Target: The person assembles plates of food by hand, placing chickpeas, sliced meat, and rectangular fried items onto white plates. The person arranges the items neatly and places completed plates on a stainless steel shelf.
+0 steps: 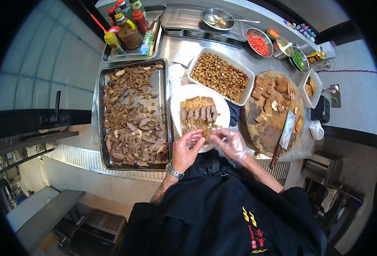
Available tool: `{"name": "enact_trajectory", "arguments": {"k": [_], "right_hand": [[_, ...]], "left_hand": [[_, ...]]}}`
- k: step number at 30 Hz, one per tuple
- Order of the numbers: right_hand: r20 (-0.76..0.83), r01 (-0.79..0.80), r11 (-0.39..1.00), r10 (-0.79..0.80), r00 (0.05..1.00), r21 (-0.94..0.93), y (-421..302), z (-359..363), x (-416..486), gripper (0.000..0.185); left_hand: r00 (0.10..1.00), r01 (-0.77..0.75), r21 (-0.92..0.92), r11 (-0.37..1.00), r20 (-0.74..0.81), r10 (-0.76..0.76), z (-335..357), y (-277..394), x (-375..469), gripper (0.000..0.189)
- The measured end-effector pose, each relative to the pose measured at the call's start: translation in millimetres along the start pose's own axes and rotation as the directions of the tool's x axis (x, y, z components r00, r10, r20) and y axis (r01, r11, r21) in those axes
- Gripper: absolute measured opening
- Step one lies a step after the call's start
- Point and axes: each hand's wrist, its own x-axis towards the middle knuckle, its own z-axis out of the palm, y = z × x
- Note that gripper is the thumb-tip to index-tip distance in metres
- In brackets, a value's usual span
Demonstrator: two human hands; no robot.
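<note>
Over the near edge of a white plate [182, 94], my left hand [187, 148] and my right hand [229, 143] meet at the fingertips. Between them they pinch a small brown piece of food [207, 134], partly hidden by the fingers. A clear plastic glove covers my right hand; the left is bare, with a metal watch [174, 171] at its wrist. On the plate, golden-brown slices [198, 102] form the far row. Greyish-brown meat slices [197, 113] lie in the middle, and glossy brown slices [191, 124] are nearest me.
Left of the plate stands a metal tray [153, 105] of sliced meat. Behind it sits a white tub [192, 76] of small round brown food. A cleaver [286, 131] rests on the round chopping board [255, 136] at right, its handle overhanging the front edge. Sauce bottles [128, 32] stand back left.
</note>
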Motion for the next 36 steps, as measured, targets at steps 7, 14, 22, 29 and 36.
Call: {"name": "enact_trajectory", "arguments": {"k": [7, 14, 22, 29, 36], "right_hand": [[-0.163, 0.070, 0.967, -0.112, 0.980, -0.245, 15.3, -6.1, 23.6, 0.027], [-0.135, -0.033, 0.980, 0.006, 0.991, -0.197, 11.7, 5.3, 27.5, 0.023], [-0.155, 0.004, 0.968, -0.044, 0.987, -0.252, 14.9, 5.2, 30.2, 0.020], [-0.210, 0.068, 0.948, -0.138, 0.968, -0.309, 7.7, -34.9, 19.8, 0.020], [-0.678, -0.270, 0.963, 0.199, 0.708, 0.000, 83.8, -171.2, 26.0, 0.025]], "left_hand": [[0.906, -0.299, 0.622, 0.724, -0.054, 0.420, -9.9, 7.3, 19.5, 0.034], [0.907, -0.310, 0.691, 0.653, 0.010, 0.420, -0.8, -3.0, 32.9, 0.041], [0.900, -0.326, 0.702, 0.633, 0.025, 0.436, -0.4, -4.6, 33.4, 0.040], [0.900, -0.328, 0.706, 0.628, 0.031, 0.436, -1.1, 0.0, 34.1, 0.042], [0.912, -0.300, 0.688, 0.660, 0.004, 0.410, -3.2, 3.4, 28.6, 0.041]]}}
